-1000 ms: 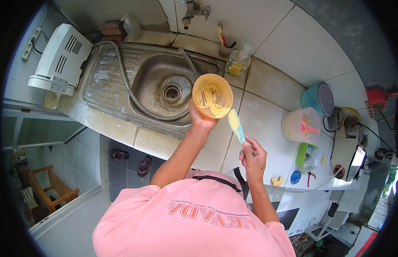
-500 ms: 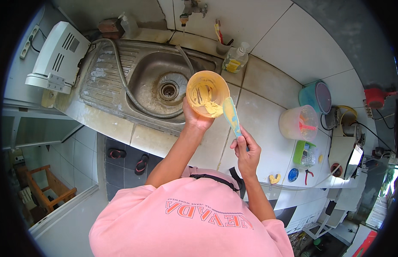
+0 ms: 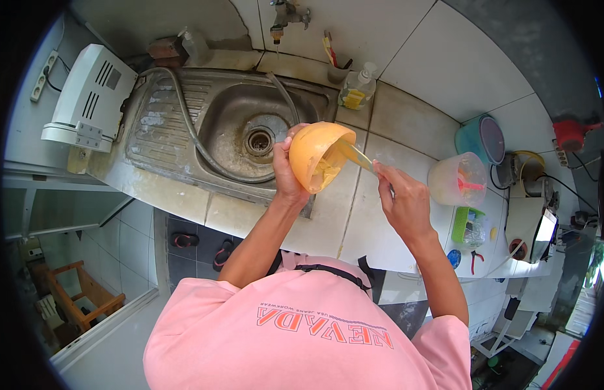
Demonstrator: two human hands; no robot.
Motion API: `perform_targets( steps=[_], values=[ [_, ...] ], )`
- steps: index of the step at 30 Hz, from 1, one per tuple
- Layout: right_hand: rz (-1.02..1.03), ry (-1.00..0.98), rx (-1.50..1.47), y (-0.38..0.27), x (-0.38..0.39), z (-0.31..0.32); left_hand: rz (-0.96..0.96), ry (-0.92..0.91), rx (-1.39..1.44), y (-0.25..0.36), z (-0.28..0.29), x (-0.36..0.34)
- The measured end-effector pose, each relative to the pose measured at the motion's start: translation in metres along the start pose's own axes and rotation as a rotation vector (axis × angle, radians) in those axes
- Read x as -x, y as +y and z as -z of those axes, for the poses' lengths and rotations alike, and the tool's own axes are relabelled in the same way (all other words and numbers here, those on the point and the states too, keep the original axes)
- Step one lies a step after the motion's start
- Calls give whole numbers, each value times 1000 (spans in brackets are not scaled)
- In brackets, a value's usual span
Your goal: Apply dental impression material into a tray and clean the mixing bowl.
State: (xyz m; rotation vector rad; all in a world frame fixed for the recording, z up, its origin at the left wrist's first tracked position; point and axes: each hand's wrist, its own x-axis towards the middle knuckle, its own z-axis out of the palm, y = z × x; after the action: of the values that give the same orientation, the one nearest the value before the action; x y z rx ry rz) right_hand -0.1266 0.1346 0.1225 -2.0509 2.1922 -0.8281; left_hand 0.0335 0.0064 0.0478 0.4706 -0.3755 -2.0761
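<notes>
My left hand [image 3: 287,170] is wrapped round an orange plastic bowl [image 3: 309,146], held up over the front right edge of the sink. The bowl leans on its side with its mouth toward the right. Soft yellow paste [image 3: 326,173] clings to the inner wall near the lower rim. From the right, my right hand [image 3: 408,203] grips the handle of a flat spatula [image 3: 359,158], whose yellow-smeared blade reaches into the bowl's mouth. The tip of the blade is hidden inside.
Behind the bowl is a steel sink [image 3: 220,107] with a grey hose [image 3: 185,123] across it, below a wall tap [image 3: 283,29]. A soap bottle [image 3: 356,91] stands at the back. Rightward are a translucent tub [image 3: 445,182], green basket [image 3: 460,224] and red-handled pliers [image 3: 475,262].
The bowl has tipped from facing upward to lying sideways, mouth toward the right. My right hand has moved up and right, and the spatula's blade has gone from beside the rim to inside.
</notes>
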Motion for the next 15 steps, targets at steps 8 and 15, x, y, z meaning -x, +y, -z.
perform_targets(
  steps=[8,15],
  values=[
    [-929,-434,-1100,-39,-2,-7,-138,78,-63,-8,19,3],
    [72,-145,-56,-33,0,-14,73,126,145,-3,13,11]
  ],
)
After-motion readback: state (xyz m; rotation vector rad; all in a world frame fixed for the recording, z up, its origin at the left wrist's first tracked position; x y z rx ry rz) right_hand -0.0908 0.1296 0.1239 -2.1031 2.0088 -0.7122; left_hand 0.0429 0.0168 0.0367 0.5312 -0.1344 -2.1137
